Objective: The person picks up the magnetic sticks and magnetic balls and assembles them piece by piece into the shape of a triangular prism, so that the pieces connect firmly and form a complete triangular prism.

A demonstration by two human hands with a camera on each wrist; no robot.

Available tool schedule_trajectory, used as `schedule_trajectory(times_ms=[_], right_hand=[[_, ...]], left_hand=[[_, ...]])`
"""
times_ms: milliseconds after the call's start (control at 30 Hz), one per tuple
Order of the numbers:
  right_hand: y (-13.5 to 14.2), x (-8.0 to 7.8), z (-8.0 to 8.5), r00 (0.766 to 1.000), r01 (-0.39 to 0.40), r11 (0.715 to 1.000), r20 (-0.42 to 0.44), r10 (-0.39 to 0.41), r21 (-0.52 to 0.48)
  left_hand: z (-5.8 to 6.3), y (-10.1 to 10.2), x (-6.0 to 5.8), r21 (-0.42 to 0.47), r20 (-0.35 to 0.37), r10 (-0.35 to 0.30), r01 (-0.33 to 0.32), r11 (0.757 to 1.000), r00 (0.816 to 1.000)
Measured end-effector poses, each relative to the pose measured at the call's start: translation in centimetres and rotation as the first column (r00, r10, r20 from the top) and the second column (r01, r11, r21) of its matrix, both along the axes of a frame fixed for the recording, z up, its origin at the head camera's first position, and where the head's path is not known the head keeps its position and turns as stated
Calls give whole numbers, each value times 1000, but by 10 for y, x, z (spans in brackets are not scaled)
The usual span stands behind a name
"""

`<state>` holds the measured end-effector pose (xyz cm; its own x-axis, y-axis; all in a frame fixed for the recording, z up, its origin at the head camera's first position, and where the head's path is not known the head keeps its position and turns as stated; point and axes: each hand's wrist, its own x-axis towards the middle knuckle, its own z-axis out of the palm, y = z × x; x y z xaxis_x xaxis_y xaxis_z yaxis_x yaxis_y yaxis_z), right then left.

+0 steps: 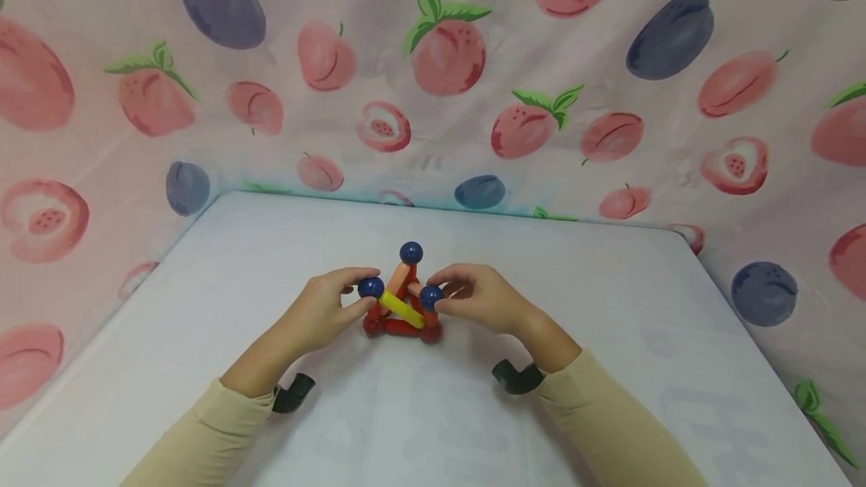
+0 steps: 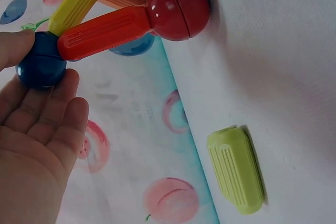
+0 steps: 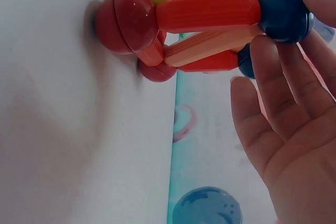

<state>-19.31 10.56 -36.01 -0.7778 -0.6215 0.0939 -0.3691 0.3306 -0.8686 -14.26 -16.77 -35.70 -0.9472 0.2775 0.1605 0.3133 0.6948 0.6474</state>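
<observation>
A frame of magnetic rods and balls stands on the white table. My left hand [image 1: 325, 310] pinches its left blue ball [image 1: 370, 287] between thumb and fingers. The right blue ball [image 1: 431, 297] is pinched by my right hand [image 1: 483, 299]. Behind them, a third blue ball [image 1: 411, 252] tops the back corner. Red balls [image 2: 178, 10] form the base corners, with a red rod [image 1: 402, 328] along the front. Upright red rods [image 3: 209, 13] join red balls to blue ones. A yellow rod [image 1: 404, 310] slants from the left blue ball to the front right red ball. Orange rods [image 3: 212, 45] slant across other sides.
In the left wrist view a light green rod [image 2: 236, 170] lies loose on the table [image 2: 294, 103]. A fruit-patterned cloth [image 1: 440, 126] hangs behind the table's back edge. Dark curved wrist pieces [image 1: 517, 376] stick out near both sleeves.
</observation>
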Motion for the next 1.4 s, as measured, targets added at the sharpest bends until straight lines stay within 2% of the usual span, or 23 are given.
schedule_trajectory(times_ms=[333, 533, 733, 900, 1133, 1400], right_hand=[[-4, 12, 5, 996, 38, 996, -82, -32, 77], [-2, 14, 5, 992, 25, 996, -127, -13, 90], [-1, 17, 6, 988, 49, 993, -151, -33, 109], [-1, 18, 7, 984, 47, 995, -173, -32, 87], [-4, 19, 8, 981, 80, 992, -184, -62, 94], [-4, 19, 7, 982, 75, 993, -178, -58, 94]], left_hand=[[-3, -3, -1, 2, -25, -29, 29, 1000, 999], [-6, -19, 0, -1, -16, 31, -31, 1000, 999], [-7, -49, -3, -74, 53, 88, -84, 994, 995], [-14, -62, -5, -142, 138, 92, -72, 987, 986], [-23, -70, -10, -207, 283, 129, -70, 976, 950], [-28, -72, -15, -206, 300, 134, -73, 976, 944]])
